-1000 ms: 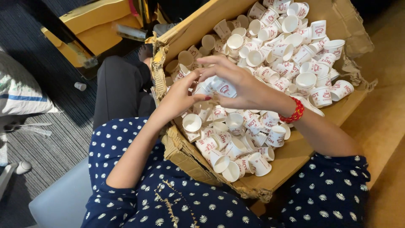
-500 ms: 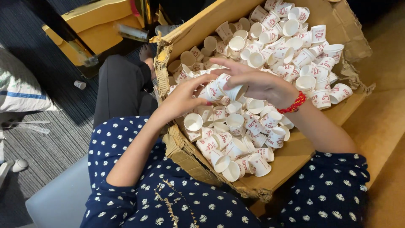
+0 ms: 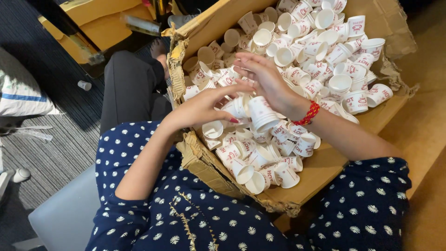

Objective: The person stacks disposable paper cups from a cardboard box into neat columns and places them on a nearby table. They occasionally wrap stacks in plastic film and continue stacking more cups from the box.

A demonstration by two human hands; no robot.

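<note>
The left hand point(image 3: 202, 106) pinches a small white paper cup point(image 3: 236, 107) at its rim between thumb and fingertips, and just to the right of that grip the right hand point(image 3: 267, 81) holds a second white cup point(image 3: 261, 114) mouth-down under its palm, fingers spread loosely above it. To do this well, I judge the two cups should be lined up mouth to base before being slid together (squeezing the thin walls would crease them). Below and beyond both grips, loose cups point(image 3: 325, 42) fill the cardboard box point(image 3: 320, 169).
</note>
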